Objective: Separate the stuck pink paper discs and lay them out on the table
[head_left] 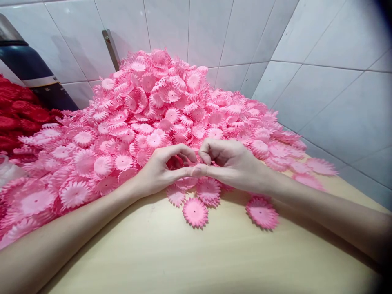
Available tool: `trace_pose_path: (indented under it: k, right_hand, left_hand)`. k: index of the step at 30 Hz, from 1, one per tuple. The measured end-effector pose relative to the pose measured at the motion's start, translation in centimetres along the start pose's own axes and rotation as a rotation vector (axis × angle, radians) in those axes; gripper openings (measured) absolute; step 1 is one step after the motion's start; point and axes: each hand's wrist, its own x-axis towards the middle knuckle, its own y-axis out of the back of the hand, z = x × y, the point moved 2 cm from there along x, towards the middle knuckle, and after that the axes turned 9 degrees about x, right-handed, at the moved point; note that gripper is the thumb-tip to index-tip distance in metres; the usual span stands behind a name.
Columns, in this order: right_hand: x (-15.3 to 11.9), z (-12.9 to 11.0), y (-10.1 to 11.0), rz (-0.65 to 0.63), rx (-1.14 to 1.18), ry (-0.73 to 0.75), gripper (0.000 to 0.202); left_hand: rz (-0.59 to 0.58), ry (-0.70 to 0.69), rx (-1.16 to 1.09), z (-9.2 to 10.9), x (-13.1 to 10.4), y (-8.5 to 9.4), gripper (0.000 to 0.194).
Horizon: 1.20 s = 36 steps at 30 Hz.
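Observation:
My left hand (162,168) and my right hand (228,163) meet at the near edge of a big heap of pink flower-shaped pieces (173,115). Both hands are closed, with fingers curled in and thumb tips touching or almost touching. Whatever lies between the fingertips is too small or too hidden to make out. Just below them, a loose pink petal disc (195,212) with a tiny centre hole lies flat on the table. Another pink disc (261,212) rests beneath my right forearm.
A pale wooden table (171,257) carries the heap, which leans towards a white tiled wall (208,28). On the left stand a dark bottle (33,69) and a pile of red pieces (18,112). A metal strip (110,49) is upright behind the heap.

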Motion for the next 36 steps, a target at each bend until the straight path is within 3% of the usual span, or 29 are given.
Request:
trace_pose_path:
  k: [11, 21, 26, 31, 33, 36]
  right_hand:
    - [0.0, -0.3, 0.2, 0.049, -0.031, -0.008, 0.032]
    - [0.0, -0.5, 0.1, -0.006, -0.11, -0.013, 0.014]
    - [-0.1, -0.4, 0.2, 0.038, -0.162, 0.052, 0.01]
    - [-0.4, -1.1, 0.1, 0.087, -0.156, 0.126, 0.012]
    - [-0.4, -1.4, -0.1, 0.071, -0.144, 0.141, 0.01]
    - [-0.2, -1.4, 0.0, 0.057, -0.145, 0.133, 0.015]
  left_hand:
    - [0.004, -0.025, 0.027, 0.3, 0.0, 0.1, 0.018]
    - [0.049, -0.082, 0.146, 0.8, 0.3, 0.3, 0.013]
    - [0.146, -0.017, 0.163, 0.5, 0.2, 0.4, 0.009]
    - [0.436, 0.222, -0.094, -0.7, 0.2, 1.1, 0.015]
    - [0.449, 0.248, -0.183, -0.8, 0.2, 1.1, 0.018]
    - [0.415, 0.227, -0.137, -0.6, 0.2, 1.0, 0.023]
